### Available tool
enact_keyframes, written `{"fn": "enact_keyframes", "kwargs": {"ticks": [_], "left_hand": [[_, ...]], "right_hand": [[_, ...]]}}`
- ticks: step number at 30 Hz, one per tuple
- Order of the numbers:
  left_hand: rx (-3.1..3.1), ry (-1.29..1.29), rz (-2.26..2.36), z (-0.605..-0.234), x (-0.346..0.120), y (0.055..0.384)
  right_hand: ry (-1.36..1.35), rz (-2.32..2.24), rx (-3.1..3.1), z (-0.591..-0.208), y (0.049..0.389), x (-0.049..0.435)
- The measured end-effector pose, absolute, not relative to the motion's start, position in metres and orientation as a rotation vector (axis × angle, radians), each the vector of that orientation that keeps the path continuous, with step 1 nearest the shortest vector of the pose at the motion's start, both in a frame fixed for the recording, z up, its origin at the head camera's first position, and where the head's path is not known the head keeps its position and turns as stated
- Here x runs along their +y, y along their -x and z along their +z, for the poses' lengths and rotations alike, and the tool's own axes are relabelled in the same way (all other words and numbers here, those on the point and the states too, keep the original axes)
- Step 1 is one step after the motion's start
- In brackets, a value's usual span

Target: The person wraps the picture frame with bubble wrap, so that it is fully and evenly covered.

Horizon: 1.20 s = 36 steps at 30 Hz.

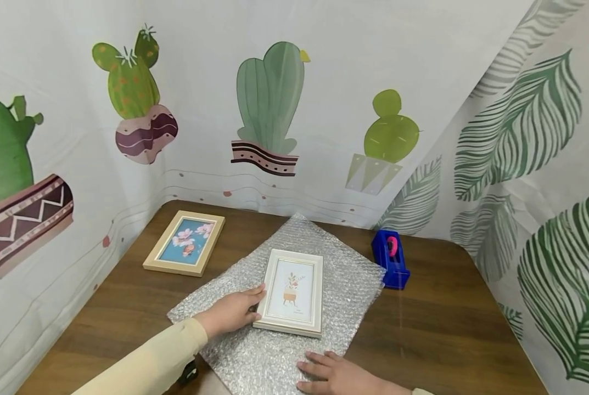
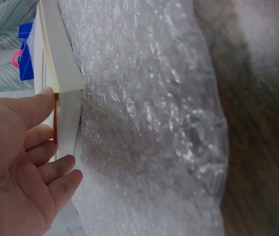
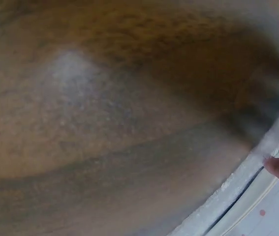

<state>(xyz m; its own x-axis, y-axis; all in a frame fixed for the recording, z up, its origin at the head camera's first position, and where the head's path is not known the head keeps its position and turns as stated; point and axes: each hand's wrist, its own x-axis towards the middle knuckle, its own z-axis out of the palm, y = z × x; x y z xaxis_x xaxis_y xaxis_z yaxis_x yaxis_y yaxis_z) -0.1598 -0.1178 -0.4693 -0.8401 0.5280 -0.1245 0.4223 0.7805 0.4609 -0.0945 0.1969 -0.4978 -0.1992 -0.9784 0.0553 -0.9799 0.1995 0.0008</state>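
A white picture frame (image 1: 294,291) with a potted-plant print lies face up on a sheet of bubble wrap (image 1: 351,255). At the frame's lower left side, my left hand (image 1: 231,314) grips the edge. The left wrist view shows the thumb (image 2: 40,109) on the frame's corner, with the fingers bent beside it. My right hand (image 1: 342,377) is spread over the near right part of the bubble wrap, apart from the frame. Only its fingertips (image 3: 277,167) show at the right edge of the right wrist view.
A light wooden picture frame (image 1: 153,262) with a pink-blossom print lies at the table's back left. At the back right, a blue tape dispenser (image 1: 397,274) with a pink core stands beside the bubble wrap's corner. Patterned cloth (image 1: 324,109) hangs behind the brown wooden table (image 1: 437,329).
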Motion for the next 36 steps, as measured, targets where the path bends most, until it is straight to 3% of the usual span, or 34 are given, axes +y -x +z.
{"fn": "enact_keyframes", "kwargs": {"ticks": [13, 24, 27, 36], "left_hand": [[2.711, -0.741, 0.638, -0.468, -0.116, 0.16], [2.652, -0.706, 0.73, -0.47, -0.115, 0.155], [2.605, -0.675, 0.762, -0.473, -0.117, 0.156], [2.509, -0.727, 0.812, -0.471, -0.124, 0.163]], "right_hand": [[-1.898, -0.062, -2.014, -0.507, 0.098, 0.195], [-1.767, 0.284, -2.112, -0.504, 0.102, 0.18], [-1.591, 0.491, -2.315, -0.496, 0.102, 0.174], [-0.736, 1.587, -2.734, -0.47, 0.119, 0.163]]}}
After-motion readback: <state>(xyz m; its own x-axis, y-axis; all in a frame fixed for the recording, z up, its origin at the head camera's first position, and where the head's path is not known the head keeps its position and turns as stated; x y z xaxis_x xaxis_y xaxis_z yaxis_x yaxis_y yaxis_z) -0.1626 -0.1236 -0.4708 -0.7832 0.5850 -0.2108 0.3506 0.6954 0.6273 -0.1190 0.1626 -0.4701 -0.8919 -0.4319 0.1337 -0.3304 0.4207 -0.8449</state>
